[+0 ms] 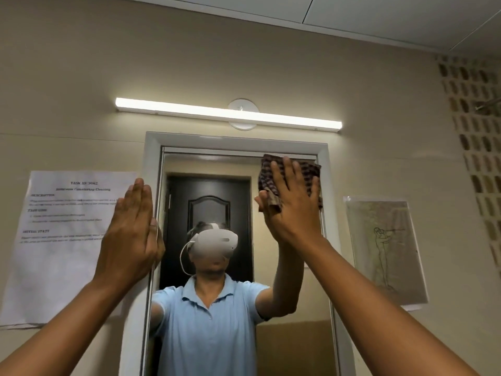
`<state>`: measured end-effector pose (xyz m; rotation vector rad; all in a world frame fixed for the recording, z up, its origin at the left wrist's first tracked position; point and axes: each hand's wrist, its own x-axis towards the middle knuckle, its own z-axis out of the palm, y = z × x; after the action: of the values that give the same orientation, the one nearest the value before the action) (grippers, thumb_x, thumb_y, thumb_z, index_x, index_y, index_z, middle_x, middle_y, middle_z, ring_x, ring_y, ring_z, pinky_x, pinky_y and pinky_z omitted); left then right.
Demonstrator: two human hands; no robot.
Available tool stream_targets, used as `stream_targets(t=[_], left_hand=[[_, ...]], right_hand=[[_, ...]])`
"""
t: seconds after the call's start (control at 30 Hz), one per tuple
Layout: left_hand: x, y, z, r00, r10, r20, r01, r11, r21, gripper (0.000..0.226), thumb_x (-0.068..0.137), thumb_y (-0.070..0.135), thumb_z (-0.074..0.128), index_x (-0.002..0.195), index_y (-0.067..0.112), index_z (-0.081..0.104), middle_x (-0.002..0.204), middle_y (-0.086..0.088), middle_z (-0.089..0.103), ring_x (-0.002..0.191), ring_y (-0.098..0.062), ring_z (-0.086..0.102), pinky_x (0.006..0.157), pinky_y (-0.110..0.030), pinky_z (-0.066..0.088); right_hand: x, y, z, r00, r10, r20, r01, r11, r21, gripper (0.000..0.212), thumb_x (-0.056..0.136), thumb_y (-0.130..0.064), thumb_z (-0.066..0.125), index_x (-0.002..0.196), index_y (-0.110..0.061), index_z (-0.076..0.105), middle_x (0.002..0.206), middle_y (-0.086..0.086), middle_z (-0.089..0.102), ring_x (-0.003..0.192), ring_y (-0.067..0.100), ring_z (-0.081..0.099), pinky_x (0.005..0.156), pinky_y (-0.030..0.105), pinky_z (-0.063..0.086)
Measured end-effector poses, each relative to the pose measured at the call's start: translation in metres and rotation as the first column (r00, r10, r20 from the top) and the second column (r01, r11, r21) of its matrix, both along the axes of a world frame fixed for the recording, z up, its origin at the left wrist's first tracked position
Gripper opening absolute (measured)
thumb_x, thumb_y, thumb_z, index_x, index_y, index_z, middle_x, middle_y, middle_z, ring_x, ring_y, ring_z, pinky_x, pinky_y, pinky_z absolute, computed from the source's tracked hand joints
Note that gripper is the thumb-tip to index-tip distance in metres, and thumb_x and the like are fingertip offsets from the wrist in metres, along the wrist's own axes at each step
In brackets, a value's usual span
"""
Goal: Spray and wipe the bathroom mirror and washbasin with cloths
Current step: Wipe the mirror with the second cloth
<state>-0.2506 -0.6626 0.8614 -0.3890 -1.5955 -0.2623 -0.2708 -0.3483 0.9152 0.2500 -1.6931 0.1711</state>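
While our right hand [292, 202] pressed the checked cloth [306, 172] flat-palmed against the mirror [295, 294] at its top right corner, our left hand [132, 226], open and empty, braced its frame [151, 158]; wiping downward should follow.

The mirror [217, 308] is taken as the reference — it sits in a frame [151, 164] on the wall. Above the mirror, a light bar [227, 114] runs across the wall. Left of the mirror, a printed sheet [65, 240] is fixed to the wall; right of it, a sleeved drawing [385, 251]. The left hand [132, 234] lies flat against the frame's left edge, overlapping the sheet. The right hand [292, 202] presses a cloth [291, 180] against the mirror's upper right corner — cloth between palm and glass. Far right, a patterned block wall [477, 147].
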Motion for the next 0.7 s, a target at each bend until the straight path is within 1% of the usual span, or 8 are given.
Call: stream_targets(t=[0.1, 0.23, 0.3, 0.37, 0.43, 0.53, 0.6, 0.7], left_hand=[[0.001, 0.001, 0.0, 1.0, 0.0, 0.008, 0.0, 1.0, 0.004, 0.066, 0.095, 0.026, 0.029, 0.157, 0.007, 0.013, 0.165, -0.012, 0.012, 0.153, -0.022, 0.011, 0.125, -0.039, 0.011], [0.001, 0.001, -0.005, 1.0, -0.003, 0.023, 0.003, 1.0, 0.005, 0.065, 0.097, 0.026, 0.029, 0.157, 0.009, 0.011, 0.166, -0.009, 0.008, 0.154, -0.019, 0.006, 0.125, -0.032, 0.007], [0.001, 0.0, -0.01, 0.999, -0.008, 0.031, 0.008, 1.0, 0.003, 0.065, 0.097, 0.025, 0.029, 0.157, 0.009, 0.01, 0.166, -0.009, 0.008, 0.154, -0.019, 0.006, 0.125, -0.037, 0.011], [0.002, -0.001, -0.014, 0.999, -0.004, 0.036, 0.005, 1.0, -0.008, 0.065, 0.097, 0.024, 0.03, 0.157, 0.008, 0.01, 0.166, -0.01, 0.008, 0.154, -0.02, 0.007, 0.125, -0.04, 0.013], [0.003, -0.002, -0.016, 0.999, 0.009, 0.037, -0.008, 1.0, -0.019, 0.065, 0.097, 0.021, 0.032, 0.157, 0.007, 0.011, 0.166, -0.011, 0.008, 0.154, -0.02, 0.007, 0.125, -0.041, 0.014], [0.003, -0.004, -0.017, 0.999, 0.001, 0.046, 0.0, 1.0, -0.025, 0.065, 0.097, 0.018, 0.034, 0.157, 0.007, 0.012, 0.166, -0.011, 0.008, 0.154, -0.02, 0.007, 0.125, -0.041, 0.015], [0.002, -0.004, -0.018, 0.999, -0.006, 0.043, 0.007, 1.0, -0.025, 0.064, 0.098, 0.018, 0.035, 0.157, 0.006, 0.012, 0.166, -0.011, 0.008, 0.154, -0.02, 0.007, 0.125, -0.041, 0.015], [0.001, -0.004, -0.019, 0.999, -0.014, 0.039, 0.015, 1.0, -0.02, 0.064, 0.098, 0.016, 0.036, 0.157, 0.006, 0.013, 0.166, -0.011, 0.01, 0.154, -0.019, 0.006, 0.125, -0.042, 0.016]], right_hand=[[-0.003, 0.01, -0.02, 1.0, -0.012, 0.003, 0.013, 0.997, -0.079, 0.071, 0.098, -0.067, 0.006, 0.159, -0.03, 0.001, 0.168, -0.002, -0.007, 0.154, 0.017, -0.01, 0.122, 0.057, 0.002], [0.004, -0.004, -0.061, 0.999, -0.021, 0.037, 0.027, 0.987, -0.161, 0.074, 0.097, -0.067, 0.006, 0.159, -0.026, 0.001, 0.167, 0.0, -0.008, 0.154, 0.019, -0.011, 0.122, 0.058, 0.001], [0.008, -0.025, -0.082, 0.998, -0.026, 0.048, 0.031, 0.994, -0.106, 0.073, 0.098, -0.065, 0.01, 0.159, -0.026, 0.002, 0.167, 0.002, -0.006, 0.154, 0.02, -0.009, 0.121, 0.058, 0.0], [0.01, -0.048, -0.094, 0.999, -0.016, 0.033, 0.016, 1.0, -0.009, 0.071, 0.1, -0.061, 0.025, 0.159, -0.025, 0.007, 0.168, 0.004, -0.002, 0.154, 0.022, -0.006, 0.121, 0.058, 0.0], [0.009, -0.072, -0.088, 1.0, 0.003, 0.029, -0.006, 0.996, 0.091, 0.073, 0.099, -0.059, 0.031, 0.159, -0.026, 0.008, 0.168, 0.004, -0.001, 0.154, 0.023, -0.005, 0.12, 0.059, 0.001], [0.007, -0.111, -0.055, 1.0, 0.005, 0.027, -0.01, 0.976, 0.219, 0.073, 0.098, -0.065, 0.018, 0.159, -0.027, 0.007, 0.168, 0.003, -0.001, 0.154, 0.023, -0.004, 0.12, 0.059, 0.0], [0.008, -0.135, -0.025, 1.0, -0.002, 0.028, -0.005, 0.967, 0.256, 0.073, 0.098, -0.065, 0.017, 0.159, -0.026, 0.004, 0.168, 0.003, -0.005, 0.154, 0.022, -0.008, 0.119, 0.059, -0.004], [0.012, -0.162, 0.009, 0.998, 0.014, 0.061, -0.029, 0.969, 0.246, 0.075, 0.097, -0.066, 0.012, 0.158, -0.027, -0.005, 0.167, 0.002, -0.013, 0.152, 0.021, -0.016, 0.118, 0.055, -0.013]])
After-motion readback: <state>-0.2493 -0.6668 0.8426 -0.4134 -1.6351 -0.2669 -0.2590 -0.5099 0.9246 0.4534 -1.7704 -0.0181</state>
